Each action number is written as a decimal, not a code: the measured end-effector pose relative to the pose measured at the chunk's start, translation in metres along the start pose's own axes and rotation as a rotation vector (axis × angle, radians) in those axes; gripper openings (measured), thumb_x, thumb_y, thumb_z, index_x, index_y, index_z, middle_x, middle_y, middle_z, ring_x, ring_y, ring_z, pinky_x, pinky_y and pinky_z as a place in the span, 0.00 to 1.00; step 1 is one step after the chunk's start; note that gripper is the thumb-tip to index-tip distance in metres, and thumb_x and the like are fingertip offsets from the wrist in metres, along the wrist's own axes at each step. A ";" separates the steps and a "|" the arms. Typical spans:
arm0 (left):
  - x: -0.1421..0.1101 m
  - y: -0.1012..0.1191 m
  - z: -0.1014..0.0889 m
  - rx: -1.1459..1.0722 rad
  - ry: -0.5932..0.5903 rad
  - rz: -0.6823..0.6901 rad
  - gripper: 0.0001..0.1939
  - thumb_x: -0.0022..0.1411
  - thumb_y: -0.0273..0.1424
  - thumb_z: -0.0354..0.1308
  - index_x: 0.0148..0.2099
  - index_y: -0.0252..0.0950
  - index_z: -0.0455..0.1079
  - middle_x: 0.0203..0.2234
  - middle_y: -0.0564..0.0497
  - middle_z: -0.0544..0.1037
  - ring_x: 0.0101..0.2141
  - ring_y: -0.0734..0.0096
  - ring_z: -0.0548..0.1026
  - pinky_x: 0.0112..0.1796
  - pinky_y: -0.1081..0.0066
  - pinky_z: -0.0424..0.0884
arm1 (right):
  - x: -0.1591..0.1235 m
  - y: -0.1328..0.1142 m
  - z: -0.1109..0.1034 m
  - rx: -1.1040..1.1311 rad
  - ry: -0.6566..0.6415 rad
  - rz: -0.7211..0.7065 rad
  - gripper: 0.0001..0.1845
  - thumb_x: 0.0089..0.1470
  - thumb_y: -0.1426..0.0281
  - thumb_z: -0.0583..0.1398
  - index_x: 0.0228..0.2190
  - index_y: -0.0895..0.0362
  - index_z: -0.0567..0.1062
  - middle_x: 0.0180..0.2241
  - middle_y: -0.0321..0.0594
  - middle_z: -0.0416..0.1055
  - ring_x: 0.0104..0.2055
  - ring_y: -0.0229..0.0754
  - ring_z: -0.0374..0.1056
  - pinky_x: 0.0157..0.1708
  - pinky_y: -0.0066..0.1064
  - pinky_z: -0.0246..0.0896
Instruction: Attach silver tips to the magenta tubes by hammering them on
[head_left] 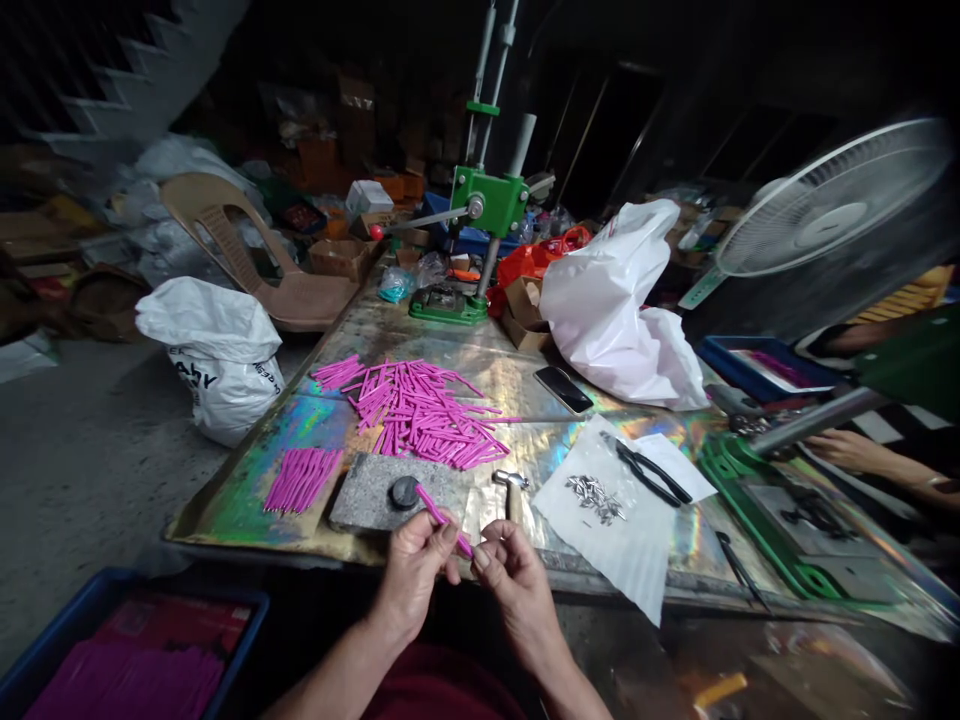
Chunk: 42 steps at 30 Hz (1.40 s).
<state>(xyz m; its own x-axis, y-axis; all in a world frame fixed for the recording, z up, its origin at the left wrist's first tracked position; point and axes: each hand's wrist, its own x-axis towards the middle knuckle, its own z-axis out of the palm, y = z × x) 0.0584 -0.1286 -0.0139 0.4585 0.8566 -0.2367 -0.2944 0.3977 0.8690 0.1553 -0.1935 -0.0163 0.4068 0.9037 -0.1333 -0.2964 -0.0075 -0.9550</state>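
My left hand (415, 568) pinches a thin pink stick (442, 518) that slants up and left over a grey stone slab (375, 492) with a dark round disc (405, 491) on it. My right hand (511, 568) is closed at the stick's lower end, fingertips pressed together on it. Just beyond my right hand a small hammer (511, 484) lies on the table. A big heap of pink sticks (420, 412) spreads across the shiny table (315, 420), with a neat smaller bundle (301, 478) to the left. Small metal pieces (595, 497) lie on a white sheet.
Black pliers (651, 472) and a phone (563, 389) lie right of the heap. A green hand press (480, 215) stands at the back, a white bag (615, 300) beside it. Another person's hand (847, 448) works a second green press at right, near a fan (832, 215). A blue crate (127, 650) sits lower left.
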 end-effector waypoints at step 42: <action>0.042 0.032 -0.071 0.922 0.098 0.648 0.07 0.55 0.28 0.51 0.28 0.36 0.68 0.21 0.53 0.71 0.25 0.72 0.70 0.29 0.74 0.63 | 0.018 0.033 -0.071 -1.167 0.234 0.010 0.18 0.42 0.62 0.56 0.37 0.56 0.66 0.30 0.48 0.71 0.28 0.51 0.69 0.26 0.36 0.57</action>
<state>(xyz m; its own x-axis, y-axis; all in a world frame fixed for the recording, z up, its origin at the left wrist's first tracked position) 0.0086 -0.0565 -0.0265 0.3646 0.8512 0.3776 0.2962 -0.4905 0.8196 0.2140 -0.2081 -0.0691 0.5924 0.8025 -0.0712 0.6160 -0.5082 -0.6019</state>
